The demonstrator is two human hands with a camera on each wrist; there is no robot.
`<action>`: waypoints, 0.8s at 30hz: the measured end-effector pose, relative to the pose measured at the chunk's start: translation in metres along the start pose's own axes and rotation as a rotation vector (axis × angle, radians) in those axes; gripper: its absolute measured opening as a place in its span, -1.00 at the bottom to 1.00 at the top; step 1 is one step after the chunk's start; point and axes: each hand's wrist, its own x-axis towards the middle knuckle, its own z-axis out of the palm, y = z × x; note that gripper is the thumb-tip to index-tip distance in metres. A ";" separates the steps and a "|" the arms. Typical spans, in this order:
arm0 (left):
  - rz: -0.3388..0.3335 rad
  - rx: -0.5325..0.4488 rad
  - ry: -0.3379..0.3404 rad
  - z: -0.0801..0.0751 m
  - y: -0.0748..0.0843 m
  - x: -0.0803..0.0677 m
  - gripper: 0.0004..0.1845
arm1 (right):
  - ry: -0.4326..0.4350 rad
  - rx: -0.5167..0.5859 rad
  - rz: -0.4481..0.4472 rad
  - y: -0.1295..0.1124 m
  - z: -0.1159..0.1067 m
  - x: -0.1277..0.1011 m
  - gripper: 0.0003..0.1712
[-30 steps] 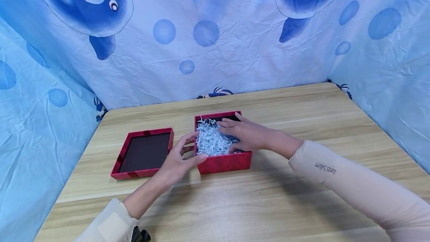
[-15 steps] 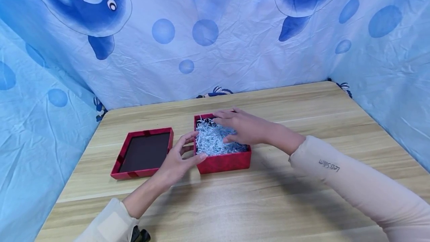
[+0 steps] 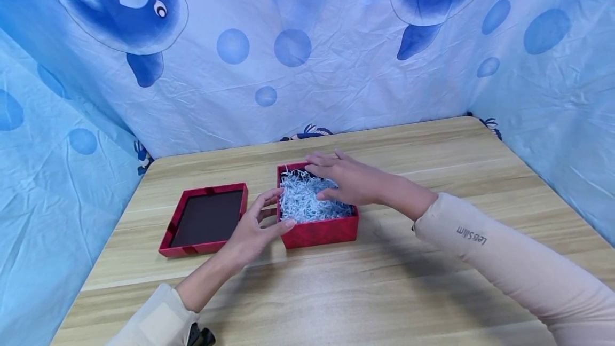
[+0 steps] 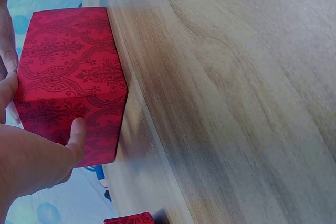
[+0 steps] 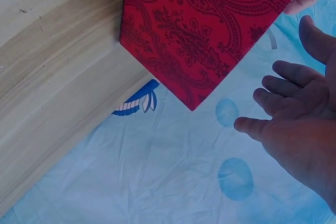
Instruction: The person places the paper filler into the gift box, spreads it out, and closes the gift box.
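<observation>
Table (image 3: 432,292), hand (image 3: 353,180) partly hiding box (image 3: 319,231)

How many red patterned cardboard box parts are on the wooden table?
2. The red box base filled with white shredded paper sits mid-table, held by the left hand at its near-left corner. The red box lid lies upturned to its left.

We see our two bare hands, left hand (image 3: 250,228) and right hand (image 3: 353,183), in long pale beige sleeves (image 3: 514,266); small dark lettering marks the right forearm.
</observation>
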 end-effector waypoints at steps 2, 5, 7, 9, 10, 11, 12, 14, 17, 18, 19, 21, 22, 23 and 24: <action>-0.002 0.002 0.000 0.000 0.000 0.000 -0.21 | 0.000 0.002 0.000 0.000 0.001 0.000 -0.19; -0.004 0.001 0.001 0.000 0.000 0.000 -0.21 | -0.004 0.001 -0.001 0.000 0.003 0.000 -0.21; -0.006 -0.004 0.006 0.000 0.000 0.000 -0.21 | -0.004 0.003 0.000 0.000 0.004 0.000 -0.22; -0.006 -0.002 0.004 0.000 0.001 0.000 -0.21 | -0.004 0.002 0.000 0.000 0.004 -0.001 -0.22; -0.004 -0.002 0.002 0.000 0.001 -0.001 -0.21 | -0.003 -0.001 0.000 0.000 0.004 -0.001 -0.22; -0.004 -0.002 0.003 0.000 0.001 -0.001 -0.21 | -0.003 -0.001 0.000 0.000 0.004 -0.001 -0.22; -0.002 0.000 0.000 0.000 0.001 -0.001 -0.21 | -0.002 -0.001 -0.001 0.000 0.004 -0.001 -0.22; 0.001 0.003 -0.006 0.000 0.001 -0.001 -0.20 | -0.004 -0.003 -0.001 0.000 0.004 -0.001 -0.22; 0.000 -0.002 -0.010 0.000 0.002 -0.001 -0.20 | -0.003 -0.006 -0.003 -0.001 0.003 -0.002 -0.22; -0.001 -0.004 -0.011 0.000 0.002 -0.001 -0.20 | -0.003 -0.008 -0.003 -0.001 0.003 -0.002 -0.22; -0.001 -0.005 -0.011 0.000 0.002 -0.001 -0.21 | -0.002 -0.012 -0.004 -0.001 0.002 -0.002 -0.22; -0.002 -0.007 -0.011 0.000 0.003 -0.002 -0.21 | 0.001 -0.016 -0.002 -0.002 0.002 -0.001 -0.22; -0.002 -0.009 -0.011 0.000 0.003 -0.002 -0.21 | 0.001 -0.019 0.001 -0.002 0.001 -0.001 -0.21; -0.003 -0.010 -0.011 0.000 0.003 -0.002 -0.21 | 0.002 -0.021 0.002 -0.002 0.001 -0.001 -0.21; -0.003 -0.011 -0.011 0.000 0.003 -0.001 -0.21 | 0.002 -0.023 0.002 -0.003 0.000 -0.001 -0.21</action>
